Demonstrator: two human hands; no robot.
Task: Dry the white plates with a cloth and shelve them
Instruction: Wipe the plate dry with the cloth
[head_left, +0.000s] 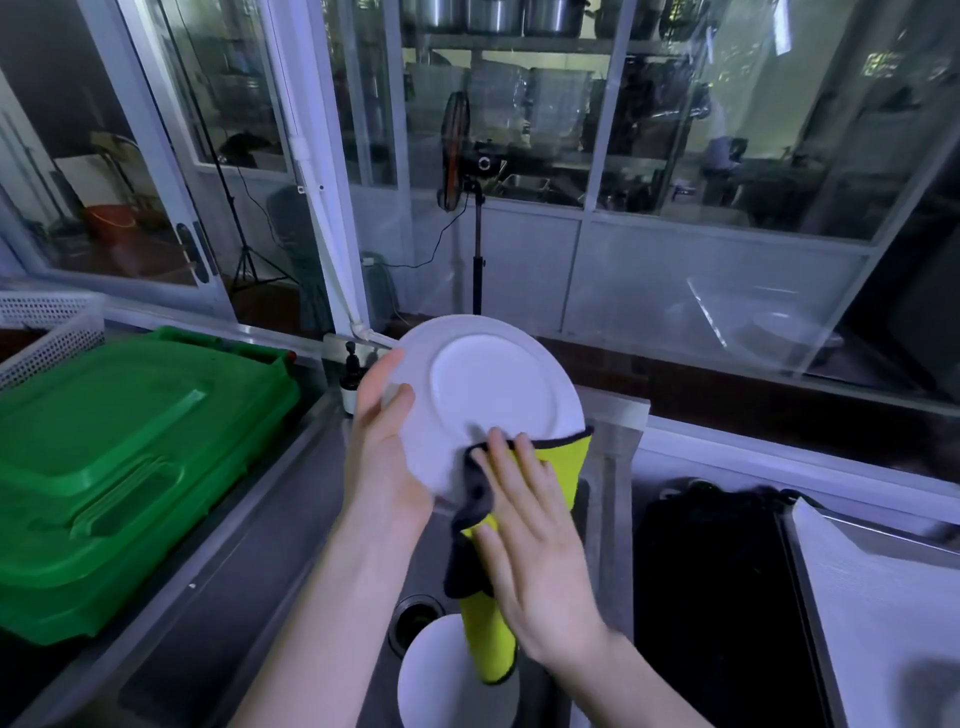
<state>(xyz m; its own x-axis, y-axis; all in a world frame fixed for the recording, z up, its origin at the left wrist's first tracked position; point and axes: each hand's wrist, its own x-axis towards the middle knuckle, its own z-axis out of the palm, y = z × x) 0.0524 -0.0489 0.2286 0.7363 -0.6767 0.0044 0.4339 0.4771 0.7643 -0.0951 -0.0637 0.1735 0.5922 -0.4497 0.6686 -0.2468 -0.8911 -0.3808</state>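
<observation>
One plate (488, 389) tilted over sink (291, 545): left grip (384, 452) clamps left rim, right grip (535, 545) flat, fingers straight, pressing cloth (563, 457) on lower rim; rest of face up-left of cloth.

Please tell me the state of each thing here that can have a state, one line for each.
held plate: tilted, gripped at its rim by left hand.
cloth: pressed on its lower rim by right hand, end hanging.
second plate: lying flat below, partly behind cloth.
green bin: lid closed.
</observation>
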